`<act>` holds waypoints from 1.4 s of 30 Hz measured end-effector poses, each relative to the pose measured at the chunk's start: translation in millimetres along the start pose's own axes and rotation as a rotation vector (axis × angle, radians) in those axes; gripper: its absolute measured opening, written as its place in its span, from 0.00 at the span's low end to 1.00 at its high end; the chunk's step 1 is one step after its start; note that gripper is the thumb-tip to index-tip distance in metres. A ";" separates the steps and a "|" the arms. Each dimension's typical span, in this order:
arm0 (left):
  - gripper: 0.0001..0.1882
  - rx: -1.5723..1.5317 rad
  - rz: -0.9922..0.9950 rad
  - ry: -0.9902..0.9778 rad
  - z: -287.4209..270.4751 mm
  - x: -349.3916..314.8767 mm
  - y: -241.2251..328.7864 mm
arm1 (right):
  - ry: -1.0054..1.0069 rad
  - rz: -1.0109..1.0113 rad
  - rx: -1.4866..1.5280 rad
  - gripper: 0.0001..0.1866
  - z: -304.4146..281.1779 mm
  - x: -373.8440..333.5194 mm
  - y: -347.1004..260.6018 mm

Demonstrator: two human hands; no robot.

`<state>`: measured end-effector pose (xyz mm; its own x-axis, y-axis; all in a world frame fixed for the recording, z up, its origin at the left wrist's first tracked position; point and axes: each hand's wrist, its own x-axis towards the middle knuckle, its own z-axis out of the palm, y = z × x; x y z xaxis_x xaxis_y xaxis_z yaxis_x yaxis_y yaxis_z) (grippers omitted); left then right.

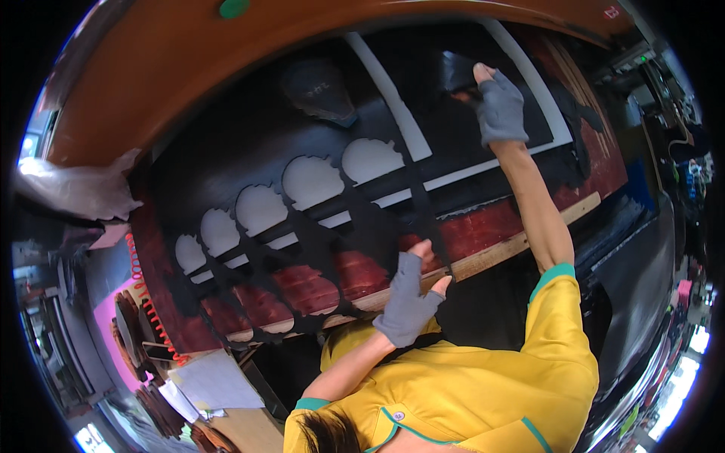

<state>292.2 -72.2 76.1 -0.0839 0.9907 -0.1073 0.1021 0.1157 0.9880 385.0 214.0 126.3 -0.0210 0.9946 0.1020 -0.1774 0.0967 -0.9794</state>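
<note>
A grey fingerless glove covers each hand. My right hand [500,106] reaches to the far right of the work surface and is closed on a dark, glossy piece [458,72], whose kind I cannot make out. My left hand [409,298] is at the near wooden edge, thumb apart from the fingers, with nothing visible in it. Beside its fingertips hangs a narrow strip of the black sheet [432,219]. That sheet has a row of several rounded cut-outs, showing a pale surface beneath. Another dark, shaped piece [317,90] lies on the black area at the back.
An orange-brown panel [189,72] arches over the far side. The red board [483,230] has a wooden front edge [563,219]. At left are a clear plastic bag [83,189], a coiled red hose [143,291] and papers [219,381].
</note>
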 end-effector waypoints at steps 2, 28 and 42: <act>0.43 0.395 0.461 0.255 -24.1 19.8 5.9 | -0.088 0.132 0.083 0.13 9.2 -18.1 -6.2; 0.14 1.085 0.853 0.699 -151.8 19.2 -16.7 | -0.507 0.334 0.538 0.21 101.7 -89.2 62.2; 0.23 0.614 0.707 0.681 -148.5 -14.0 -16.3 | -0.526 1.066 1.070 0.17 176.7 -124.3 43.3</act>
<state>144.6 -98.7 77.9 -0.3137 0.6258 0.7141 0.7877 -0.2483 0.5637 206.0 87.7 102.0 -0.8619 0.4414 -0.2497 -0.4319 -0.8969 -0.0947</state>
